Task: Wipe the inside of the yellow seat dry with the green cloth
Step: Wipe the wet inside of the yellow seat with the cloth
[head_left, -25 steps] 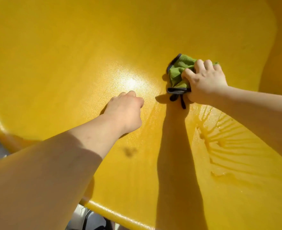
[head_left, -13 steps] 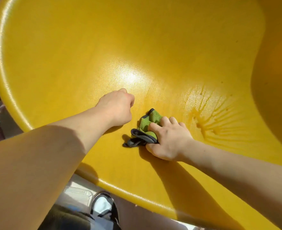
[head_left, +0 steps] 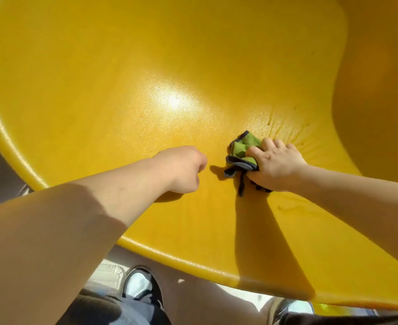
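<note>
The yellow seat (head_left: pixel 146 66) fills most of the head view, a wide curved plastic bowl with a bright sun glare at its middle. My right hand (head_left: pixel 275 165) presses a bunched green cloth (head_left: pixel 243 148) with dark edging onto the seat's floor, right of centre. Wet streaks (head_left: pixel 296 137) fan out just beyond that hand. My left hand (head_left: pixel 184 168) rests as a closed fist on the seat surface, a short gap to the left of the cloth, holding nothing.
The seat's rounded front rim (head_left: pixel 193 261) runs across the lower part of the view. Below it are my legs and a dark shoe with a white toe (head_left: pixel 139 285) on pale ground. The seat wall rises steeply at the right (head_left: pixel 376 102).
My right hand has slid the cloth back to the right, away from my left fist, after sweeping it down and left. The view has tilted down, showing more rim and shoe.
</note>
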The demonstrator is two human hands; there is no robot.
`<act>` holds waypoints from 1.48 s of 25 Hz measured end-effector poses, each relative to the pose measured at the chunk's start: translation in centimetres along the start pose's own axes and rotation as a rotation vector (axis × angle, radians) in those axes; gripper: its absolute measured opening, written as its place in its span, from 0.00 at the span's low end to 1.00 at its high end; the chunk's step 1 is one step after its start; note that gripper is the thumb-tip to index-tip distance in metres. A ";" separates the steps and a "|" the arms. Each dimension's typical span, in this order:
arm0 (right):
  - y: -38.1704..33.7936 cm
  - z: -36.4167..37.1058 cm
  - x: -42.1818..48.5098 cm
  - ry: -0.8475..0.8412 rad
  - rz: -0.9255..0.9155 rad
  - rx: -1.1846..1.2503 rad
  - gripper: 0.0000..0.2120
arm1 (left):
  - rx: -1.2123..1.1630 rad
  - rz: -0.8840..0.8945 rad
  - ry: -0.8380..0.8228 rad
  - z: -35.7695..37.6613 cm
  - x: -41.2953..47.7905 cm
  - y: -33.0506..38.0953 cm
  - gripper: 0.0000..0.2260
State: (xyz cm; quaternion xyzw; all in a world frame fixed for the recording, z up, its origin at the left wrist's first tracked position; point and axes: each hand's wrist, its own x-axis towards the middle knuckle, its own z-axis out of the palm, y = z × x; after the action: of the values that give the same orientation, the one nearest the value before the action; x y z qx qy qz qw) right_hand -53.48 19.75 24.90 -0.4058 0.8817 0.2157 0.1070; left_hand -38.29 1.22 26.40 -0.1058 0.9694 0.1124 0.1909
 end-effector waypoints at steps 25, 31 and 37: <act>8.0 3.1 -8.3 -0.127 0.185 -0.096 0.27 | -0.189 0.003 -0.020 -0.3 0.6 14.1 0.14; 11.3 1.7 2.0 0.128 0.586 0.140 0.21 | -0.141 -0.014 -0.041 -0.6 4.8 11.8 0.13; 5.4 2.1 0.8 0.163 0.357 0.227 0.25 | -0.065 -0.052 0.057 -2.2 6.6 11.6 0.10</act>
State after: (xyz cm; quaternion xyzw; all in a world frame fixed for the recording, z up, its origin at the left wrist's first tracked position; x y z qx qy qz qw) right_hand -58.09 23.36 24.36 -0.2449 0.9638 0.0971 0.0406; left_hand -47.87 10.62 27.83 -0.1405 0.9672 0.1358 0.1626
